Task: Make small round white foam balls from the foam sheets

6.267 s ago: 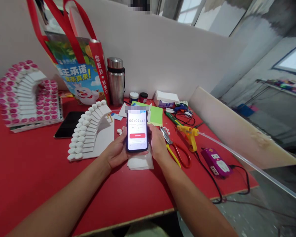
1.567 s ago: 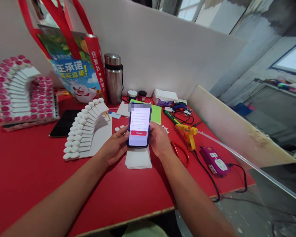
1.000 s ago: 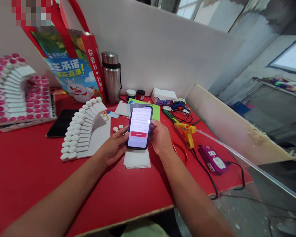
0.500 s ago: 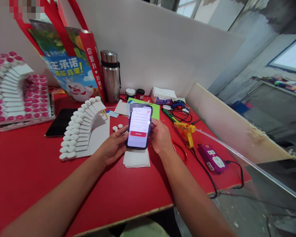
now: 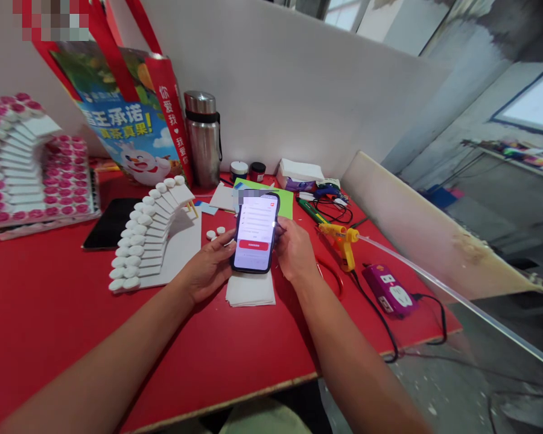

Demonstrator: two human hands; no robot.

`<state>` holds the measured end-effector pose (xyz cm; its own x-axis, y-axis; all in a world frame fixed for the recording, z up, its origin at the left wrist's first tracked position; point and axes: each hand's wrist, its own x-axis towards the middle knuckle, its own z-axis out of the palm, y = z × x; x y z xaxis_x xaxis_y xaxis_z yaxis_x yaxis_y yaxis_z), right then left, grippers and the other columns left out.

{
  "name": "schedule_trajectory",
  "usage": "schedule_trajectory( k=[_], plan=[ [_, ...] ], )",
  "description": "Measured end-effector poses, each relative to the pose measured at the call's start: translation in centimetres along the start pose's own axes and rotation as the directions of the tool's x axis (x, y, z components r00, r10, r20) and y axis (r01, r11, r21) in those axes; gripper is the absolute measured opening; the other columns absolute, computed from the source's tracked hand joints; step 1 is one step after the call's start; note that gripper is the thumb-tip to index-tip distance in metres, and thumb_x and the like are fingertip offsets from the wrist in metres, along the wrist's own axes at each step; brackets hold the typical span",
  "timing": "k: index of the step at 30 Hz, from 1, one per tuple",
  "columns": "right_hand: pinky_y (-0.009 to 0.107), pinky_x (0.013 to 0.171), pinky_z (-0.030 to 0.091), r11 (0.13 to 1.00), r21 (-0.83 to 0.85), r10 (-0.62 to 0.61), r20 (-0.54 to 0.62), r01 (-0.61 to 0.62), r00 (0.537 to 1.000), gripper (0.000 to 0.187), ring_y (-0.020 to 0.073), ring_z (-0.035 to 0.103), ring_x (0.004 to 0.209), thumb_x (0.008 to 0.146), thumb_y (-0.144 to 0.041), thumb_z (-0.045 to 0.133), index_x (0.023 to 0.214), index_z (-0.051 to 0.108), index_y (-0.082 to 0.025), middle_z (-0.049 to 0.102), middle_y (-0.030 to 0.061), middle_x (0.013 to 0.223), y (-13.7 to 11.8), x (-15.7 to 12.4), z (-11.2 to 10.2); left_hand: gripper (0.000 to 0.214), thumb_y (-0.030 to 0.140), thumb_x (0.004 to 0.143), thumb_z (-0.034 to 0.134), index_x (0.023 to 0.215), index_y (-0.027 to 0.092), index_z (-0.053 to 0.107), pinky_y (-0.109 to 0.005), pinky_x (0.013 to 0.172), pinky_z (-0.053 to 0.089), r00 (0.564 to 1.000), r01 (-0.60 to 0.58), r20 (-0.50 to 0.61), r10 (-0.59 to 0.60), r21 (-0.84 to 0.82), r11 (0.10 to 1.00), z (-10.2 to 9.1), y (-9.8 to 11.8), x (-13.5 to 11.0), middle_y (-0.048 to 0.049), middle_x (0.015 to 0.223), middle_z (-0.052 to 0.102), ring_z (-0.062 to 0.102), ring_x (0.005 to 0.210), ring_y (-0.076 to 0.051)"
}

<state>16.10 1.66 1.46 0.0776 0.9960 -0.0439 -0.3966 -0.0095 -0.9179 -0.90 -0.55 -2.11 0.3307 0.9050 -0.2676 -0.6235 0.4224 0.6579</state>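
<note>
left hand point(image 5: 206, 271) and right hand point(image 5: 295, 250) grip a phone point(image 5: 254, 234) (fingers bent, partly hidden).

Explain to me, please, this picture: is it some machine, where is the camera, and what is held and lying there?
There is no machine here, only a person's bare hands. One camera, worn on the head, looks forward and down at them. The left hand and right hand hold a lit phone between them, above white sheets. On the red table, to the left, are white model stairs and, farther back, pink-dotted stairs; a bag and flask stand behind. To the right are a yellow glue gun and a purple socket block. The phone's small text I cannot read.
</note>
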Motion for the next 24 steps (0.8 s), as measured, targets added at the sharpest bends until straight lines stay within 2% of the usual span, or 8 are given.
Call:
schedule_trajectory(
  k=[11,17,24],
  plan=[
    [0.026,0.048,0.023,1.000,-0.011,0.011,0.014,-0.011,1.000,0.028,0.0102,0.030,0.053,0.070,-0.033,0.065,0.058,0.042,-0.023,0.035,-0.0061,0.058,-0.25,-0.13,0.10,0.042,0.007,0.088,0.070,0.129,0.016,0.068,-0.045,0.104,0.057,1.000,0.007,-0.027,-0.008,-0.037,0.999,0.04,0.03,-0.07,-0.0116,0.111,0.080,0.075,0.107,-0.025],
    [0.026,0.052,0.031,0.998,-0.048,-0.049,0.020,0.050,0.999,0.021,0.0122,0.039,0.054,0.069,-0.034,0.066,0.060,0.051,-0.023,0.049,-0.0044,0.060,-0.63,-0.35,0.29,0.046,0.008,0.087,0.071,0.132,0.017,0.066,-0.045,0.104,0.056,1.000,0.009,0.000,-0.009,-0.027,1.000,-0.04,-0.01,-0.10,-0.0118,0.112,0.079,0.075,0.107,-0.025],
    [0.028,0.059,0.041,0.998,-0.058,-0.038,0.018,0.039,0.999,0.011,0.0135,0.049,0.057,0.069,-0.030,0.069,0.068,0.062,-0.022,0.059,-0.0039,0.063,-0.59,-0.17,-0.26,0.037,0.007,0.087,0.071,0.123,0.017,0.070,-0.045,0.101,0.057,1.000,0.000,0.008,0.001,-0.049,0.999,0.05,-0.18,-0.07,-0.0106,0.107,0.080,0.076,0.103,-0.025]
  ],
)
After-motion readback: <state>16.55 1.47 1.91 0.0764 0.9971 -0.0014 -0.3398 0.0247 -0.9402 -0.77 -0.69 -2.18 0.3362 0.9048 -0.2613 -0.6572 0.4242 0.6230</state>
